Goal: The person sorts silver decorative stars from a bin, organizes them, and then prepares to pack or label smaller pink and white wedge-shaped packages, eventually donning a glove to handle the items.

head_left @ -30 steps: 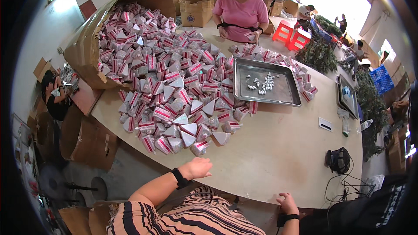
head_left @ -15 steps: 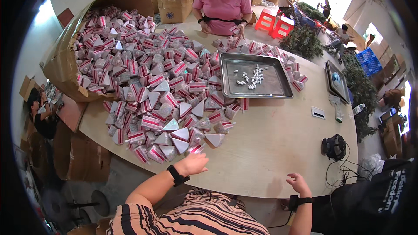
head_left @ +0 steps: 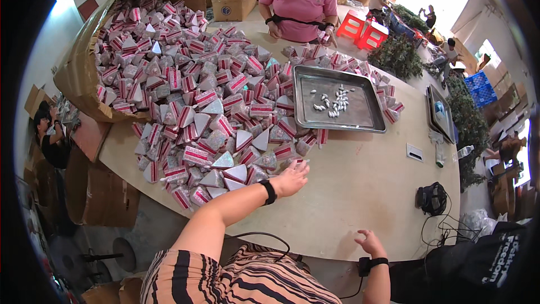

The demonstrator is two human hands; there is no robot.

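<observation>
Working area: the table [head_left: 349, 191] has a curved front edge that passes just beneath the right hand [head_left: 370, 243] and in front of the person's striped top [head_left: 185, 273]. A cardboard box [head_left: 84, 73], lying on its side, bounds the left end. A metal tray [head_left: 364, 110] holding small white pieces [head_left: 338, 101] stands at the far side, its far edge alongside more packets.

Lateral room: a broad stretch of tabletop runs from the near right margin of the pile to the socket plate [head_left: 414, 152] and the black strapped device [head_left: 432, 199]. Cables [head_left: 444, 225] trail from this device along the right edge. The left hand [head_left: 291, 179] has tabletop on its right side and packets on its left; the tray lies beyond it, well apart.

Part position: wedge-shaped packets [head_left: 197, 98] with red bands form the pile, which spreads from the box mouth to the left hand. The left fingers are extended over its near right corner, and 1 packet shows partly at the fingertips — whether it is gripped cannot be told.

Right hand: fingers parted and slightly bent, nothing visible in the grasp — the nearest packets are well apart from it. Contact with the tabletop cannot be told.
</observation>
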